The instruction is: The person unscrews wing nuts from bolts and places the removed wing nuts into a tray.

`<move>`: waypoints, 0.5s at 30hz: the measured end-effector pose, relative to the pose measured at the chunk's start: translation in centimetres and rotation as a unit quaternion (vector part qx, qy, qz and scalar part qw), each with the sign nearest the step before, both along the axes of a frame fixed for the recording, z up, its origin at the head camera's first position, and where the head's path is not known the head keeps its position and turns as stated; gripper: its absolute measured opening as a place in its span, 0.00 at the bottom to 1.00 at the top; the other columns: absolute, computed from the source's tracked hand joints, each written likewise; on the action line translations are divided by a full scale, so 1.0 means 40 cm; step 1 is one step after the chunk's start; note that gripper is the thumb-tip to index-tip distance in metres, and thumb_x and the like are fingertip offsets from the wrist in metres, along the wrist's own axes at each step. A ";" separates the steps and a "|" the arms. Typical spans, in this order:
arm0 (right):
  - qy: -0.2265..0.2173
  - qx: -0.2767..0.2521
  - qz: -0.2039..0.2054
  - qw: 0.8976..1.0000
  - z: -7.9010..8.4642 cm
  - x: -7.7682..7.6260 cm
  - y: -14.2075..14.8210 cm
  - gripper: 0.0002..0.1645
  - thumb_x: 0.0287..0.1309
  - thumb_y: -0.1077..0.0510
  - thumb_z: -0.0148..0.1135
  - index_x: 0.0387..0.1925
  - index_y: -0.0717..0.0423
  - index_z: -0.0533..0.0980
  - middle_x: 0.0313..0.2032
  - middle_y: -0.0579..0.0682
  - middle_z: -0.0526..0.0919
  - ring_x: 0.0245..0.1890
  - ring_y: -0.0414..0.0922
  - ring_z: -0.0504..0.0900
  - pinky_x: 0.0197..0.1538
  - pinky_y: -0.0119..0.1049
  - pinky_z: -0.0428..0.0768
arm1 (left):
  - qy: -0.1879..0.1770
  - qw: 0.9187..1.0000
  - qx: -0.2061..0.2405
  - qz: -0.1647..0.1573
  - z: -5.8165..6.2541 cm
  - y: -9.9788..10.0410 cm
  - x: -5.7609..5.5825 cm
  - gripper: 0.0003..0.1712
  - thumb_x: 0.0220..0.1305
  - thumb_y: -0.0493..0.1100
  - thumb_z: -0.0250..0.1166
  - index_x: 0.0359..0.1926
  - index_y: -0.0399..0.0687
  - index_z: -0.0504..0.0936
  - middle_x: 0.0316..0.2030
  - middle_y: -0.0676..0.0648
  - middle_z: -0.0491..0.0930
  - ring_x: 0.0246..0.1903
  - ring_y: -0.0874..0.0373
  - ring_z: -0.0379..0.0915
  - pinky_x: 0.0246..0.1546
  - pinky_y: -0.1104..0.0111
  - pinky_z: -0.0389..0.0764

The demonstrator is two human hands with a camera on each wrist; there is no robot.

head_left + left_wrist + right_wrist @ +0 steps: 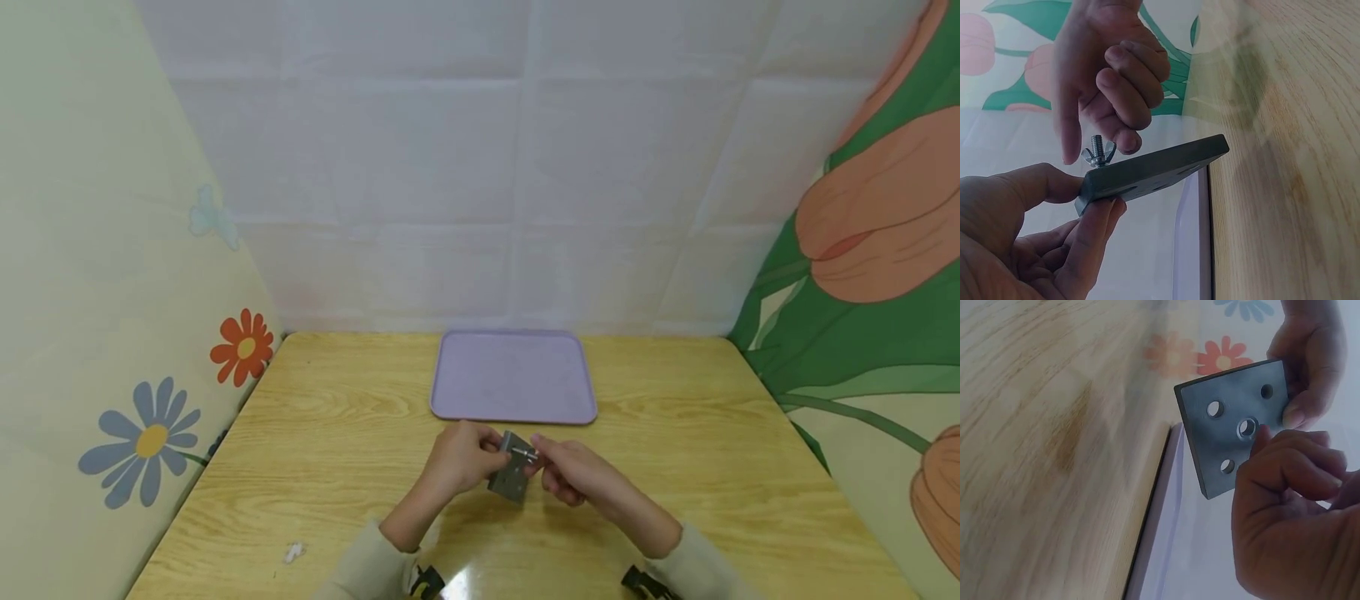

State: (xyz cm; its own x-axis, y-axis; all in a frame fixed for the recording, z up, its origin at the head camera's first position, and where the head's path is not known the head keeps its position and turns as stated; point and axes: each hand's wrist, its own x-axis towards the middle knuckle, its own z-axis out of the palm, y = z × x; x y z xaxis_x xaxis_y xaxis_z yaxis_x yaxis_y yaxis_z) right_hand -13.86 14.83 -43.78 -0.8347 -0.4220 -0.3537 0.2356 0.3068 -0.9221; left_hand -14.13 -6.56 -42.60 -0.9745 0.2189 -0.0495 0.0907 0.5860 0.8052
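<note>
A grey metal plate (510, 481) with several round holes is held tilted above the table, its holed face showing in the right wrist view. My left hand (459, 457) pinches one edge of it between thumb and fingers. From the plate sticks a threaded bolt (1097, 142) carrying a silver wing nut (1109, 150). The thumb and index finger of my right hand (581, 472) are at either side of the wing nut, while its other fingers curl toward the palm. In the right wrist view my right hand hides a lower corner of the plate (1200, 439).
A purple tray (513, 419) lies beyond the hands on the wood-grain table (360, 467). Near the table's left front is a small white mark (294, 552). A white cloth backdrop (420, 167) stands behind, with flower-printed panels at both sides.
</note>
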 end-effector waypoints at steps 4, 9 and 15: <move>-0.009 -0.002 0.001 1.000 -0.004 0.000 -0.005 0.38 0.73 0.34 0.46 0.35 0.65 0.81 0.14 0.41 0.72 0.11 0.33 0.61 0.16 0.26 0.58 | 0.001 1.000 0.005 0.000 -0.002 -0.001 0.000 0.09 0.54 0.41 0.73 0.35 0.40 0.89 0.25 0.52 0.85 0.23 0.63 0.79 0.23 0.70 0.79; -0.005 0.000 -0.004 1.000 -0.004 0.001 -0.012 0.33 0.74 0.37 0.47 0.32 0.60 0.80 0.13 0.41 0.71 0.11 0.33 0.61 0.16 0.26 0.57 | 0.007 1.000 0.003 0.000 -0.004 -0.003 -0.001 0.09 0.54 0.41 0.73 0.35 0.41 0.89 0.24 0.53 0.84 0.23 0.64 0.78 0.24 0.71 0.79; -0.004 0.007 -0.009 1.000 -0.002 -0.001 -0.016 0.31 0.73 0.39 0.49 0.35 0.63 0.80 0.14 0.41 0.70 0.12 0.34 0.60 0.17 0.27 0.57 | 0.020 1.000 0.000 -0.006 -0.004 -0.005 -0.002 0.09 0.53 0.41 0.73 0.34 0.41 0.89 0.24 0.53 0.84 0.23 0.64 0.77 0.23 0.71 0.77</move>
State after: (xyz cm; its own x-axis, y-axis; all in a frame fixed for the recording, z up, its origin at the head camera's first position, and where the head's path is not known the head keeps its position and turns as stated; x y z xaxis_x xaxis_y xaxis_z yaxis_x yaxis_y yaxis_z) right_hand -13.88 14.19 -43.87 -0.8395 -0.4018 -0.3658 0.2485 0.3148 -0.9161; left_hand -14.19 -6.76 -42.78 -0.9732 0.2299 -0.0102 0.1299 0.5853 0.8003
